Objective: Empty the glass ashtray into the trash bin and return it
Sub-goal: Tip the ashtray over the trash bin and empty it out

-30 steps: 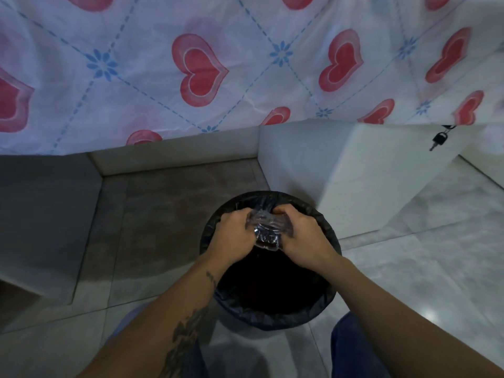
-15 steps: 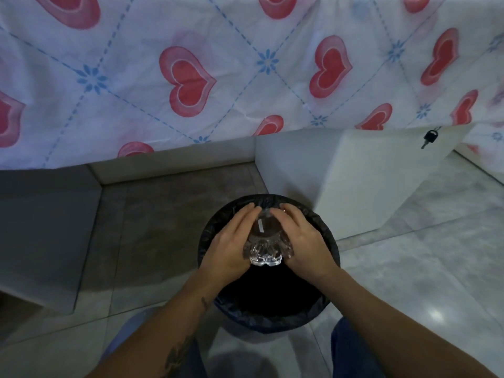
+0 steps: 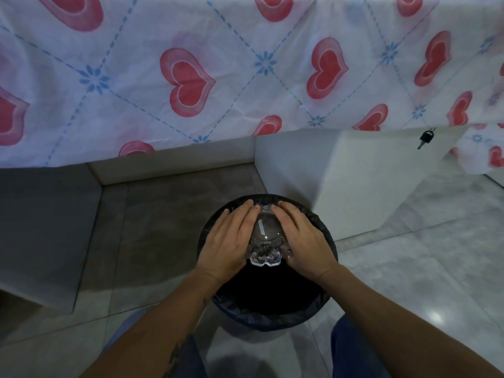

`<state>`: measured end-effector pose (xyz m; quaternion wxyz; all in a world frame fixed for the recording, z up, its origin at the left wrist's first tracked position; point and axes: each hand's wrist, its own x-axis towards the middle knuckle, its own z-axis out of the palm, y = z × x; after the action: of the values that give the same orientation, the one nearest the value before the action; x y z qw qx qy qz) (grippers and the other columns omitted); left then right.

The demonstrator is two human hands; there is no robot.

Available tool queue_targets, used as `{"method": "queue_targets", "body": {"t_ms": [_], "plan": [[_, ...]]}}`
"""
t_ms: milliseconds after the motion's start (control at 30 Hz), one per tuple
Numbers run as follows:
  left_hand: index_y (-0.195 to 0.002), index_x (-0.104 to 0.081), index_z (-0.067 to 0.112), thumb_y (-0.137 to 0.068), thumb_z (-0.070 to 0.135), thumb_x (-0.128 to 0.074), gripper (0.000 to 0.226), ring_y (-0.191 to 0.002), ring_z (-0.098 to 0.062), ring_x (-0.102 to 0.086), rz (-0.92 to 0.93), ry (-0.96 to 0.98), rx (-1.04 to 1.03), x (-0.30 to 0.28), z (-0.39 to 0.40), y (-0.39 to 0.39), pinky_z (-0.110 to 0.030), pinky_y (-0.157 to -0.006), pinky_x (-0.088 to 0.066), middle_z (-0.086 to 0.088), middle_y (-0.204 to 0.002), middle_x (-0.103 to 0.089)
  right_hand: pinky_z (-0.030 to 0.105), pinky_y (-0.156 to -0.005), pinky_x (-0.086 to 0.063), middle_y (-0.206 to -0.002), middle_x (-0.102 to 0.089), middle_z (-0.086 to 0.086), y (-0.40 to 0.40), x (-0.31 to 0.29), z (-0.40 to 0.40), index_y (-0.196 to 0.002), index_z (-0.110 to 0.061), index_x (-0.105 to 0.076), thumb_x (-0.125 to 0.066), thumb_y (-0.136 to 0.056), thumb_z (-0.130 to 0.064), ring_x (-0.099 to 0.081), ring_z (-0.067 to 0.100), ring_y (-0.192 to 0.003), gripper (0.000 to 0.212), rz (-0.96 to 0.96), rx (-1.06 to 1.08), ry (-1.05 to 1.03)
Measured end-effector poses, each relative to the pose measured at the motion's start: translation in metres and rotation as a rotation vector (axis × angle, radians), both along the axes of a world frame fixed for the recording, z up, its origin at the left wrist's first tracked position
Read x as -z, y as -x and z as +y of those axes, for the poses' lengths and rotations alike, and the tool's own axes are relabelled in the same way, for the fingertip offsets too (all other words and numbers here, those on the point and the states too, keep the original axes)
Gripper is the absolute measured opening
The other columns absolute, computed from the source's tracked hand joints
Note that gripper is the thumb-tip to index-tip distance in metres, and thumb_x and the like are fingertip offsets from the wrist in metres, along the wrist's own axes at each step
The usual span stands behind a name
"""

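The clear glass ashtray [image 3: 266, 240] is held upside down over the mouth of the round trash bin [image 3: 268, 313], which is lined with a dark bag. Its base faces up at me, with a small white mark on it, and its scalloped rim points down into the bin. My left hand [image 3: 227, 242] presses flat against its left side and my right hand [image 3: 304, 241] against its right side, fingers stretched forward. The inside of the bin is dark, so I cannot see its contents.
A tablecloth [image 3: 188, 77] with red hearts hangs over the table edge just beyond the bin. A white cabinet [image 3: 362, 173] stands right of the bin, with a key [image 3: 425, 138] hanging from it. Pale tiled floor [image 3: 425, 268] lies to the right, darker floor to the left.
The ashtray has turned from a tilted hold, fingers curled on it, to fully upside down over the bin. My fingers have flattened along its sides.
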<state>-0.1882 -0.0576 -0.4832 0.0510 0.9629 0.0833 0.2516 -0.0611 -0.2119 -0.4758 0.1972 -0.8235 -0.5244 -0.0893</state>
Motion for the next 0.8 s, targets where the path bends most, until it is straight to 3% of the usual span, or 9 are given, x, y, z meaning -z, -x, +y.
{"method": "queue_targets", "body": {"t_ms": [233,300,400,467,533,667,733,800], "plan": [[-0.146,-0.037,0.006,-0.08,0.012,-0.065,0.072,-0.134,-0.029,-0.046,0.127,0.074,0.019,-0.003,0.003,-0.006,-0.044,-0.113,-0.037,-0.013,-0.15,-0.043,0.042,-0.1,-0.047,-0.144,-0.043,0.013,-0.005,-0.004,-0.001,-0.142,-0.011,-0.039,-0.066,-0.078,-0.023,-0.04,0.03,-0.131,0.071,0.033,-0.016,0.026],[-0.147,-0.033,0.005,-0.079,0.006,-0.063,0.075,-0.138,-0.029,-0.041,0.145,0.192,0.056,-0.002,0.003,-0.006,-0.042,-0.114,-0.035,-0.014,-0.151,-0.04,0.043,-0.102,-0.046,-0.143,-0.042,0.009,-0.006,-0.005,-0.002,-0.141,-0.013,-0.039,-0.063,-0.077,-0.019,-0.041,0.028,-0.131,0.069,0.138,-0.038,0.041],[-0.147,-0.032,0.009,-0.079,0.005,-0.057,0.073,-0.143,-0.026,-0.031,0.167,0.468,0.045,0.0,-0.001,-0.006,-0.038,-0.118,-0.028,-0.013,-0.153,-0.035,0.042,-0.093,-0.051,-0.125,-0.054,0.002,-0.009,-0.005,-0.003,-0.128,-0.018,-0.053,-0.059,-0.071,-0.008,-0.057,0.026,-0.109,0.058,0.333,-0.019,-0.042],[-0.139,-0.042,0.013,-0.077,0.009,-0.054,0.063,-0.135,-0.024,-0.042,0.165,0.62,0.021,0.001,-0.006,-0.007,-0.039,-0.112,-0.037,-0.01,-0.143,-0.045,0.041,-0.085,-0.053,-0.109,-0.065,0.0,-0.012,-0.005,-0.004,-0.115,-0.02,-0.063,-0.057,-0.068,-0.005,-0.063,0.022,-0.096,0.049,0.422,0.019,-0.102],[-0.128,-0.05,0.02,-0.076,0.013,-0.051,0.053,-0.113,-0.018,-0.057,0.167,0.749,0.013,0.003,-0.013,-0.006,-0.036,-0.098,-0.048,-0.002,-0.125,-0.058,0.035,-0.082,-0.054,-0.099,-0.071,-0.005,-0.013,-0.001,-0.007,-0.106,-0.025,-0.068,-0.056,-0.067,-0.007,-0.065,0.014,-0.089,0.044,0.474,0.039,-0.127],[-0.101,-0.059,0.04,-0.081,0.021,-0.055,0.029,-0.077,0.0,-0.065,0.187,0.923,-0.037,0.01,-0.018,-0.001,-0.016,-0.07,-0.052,0.013,-0.087,-0.069,0.028,-0.071,-0.054,-0.084,-0.074,-0.01,-0.014,0.007,-0.02,-0.098,-0.03,-0.067,-0.053,-0.075,-0.022,-0.066,0.002,-0.077,0.028,0.7,0.034,-0.101],[-0.098,-0.058,0.046,-0.084,0.024,-0.061,0.027,-0.074,0.006,-0.067,0.105,0.976,-0.104,0.01,-0.019,0.002,-0.006,-0.063,-0.048,0.025,-0.087,-0.069,0.026,-0.069,-0.055,-0.084,-0.072,-0.008,-0.013,0.01,-0.026,-0.1,-0.033,-0.063,-0.056,-0.08,-0.021,-0.068,0.005,-0.076,0.025,0.807,0.028,-0.121],[-0.106,-0.055,0.051,-0.084,0.03,-0.062,0.032,-0.084,0.005,-0.068,0.067,0.96,-0.139,0.009,-0.022,0.005,-0.008,-0.072,-0.051,0.029,-0.093,-0.07,0.028,-0.061,-0.058,-0.089,-0.072,-0.004,-0.009,0.01,-0.028,-0.11,-0.038,-0.056,-0.056,-0.084,-0.022,-0.072,0.016,-0.072,0.031,0.928,0.031,-0.145]]}}
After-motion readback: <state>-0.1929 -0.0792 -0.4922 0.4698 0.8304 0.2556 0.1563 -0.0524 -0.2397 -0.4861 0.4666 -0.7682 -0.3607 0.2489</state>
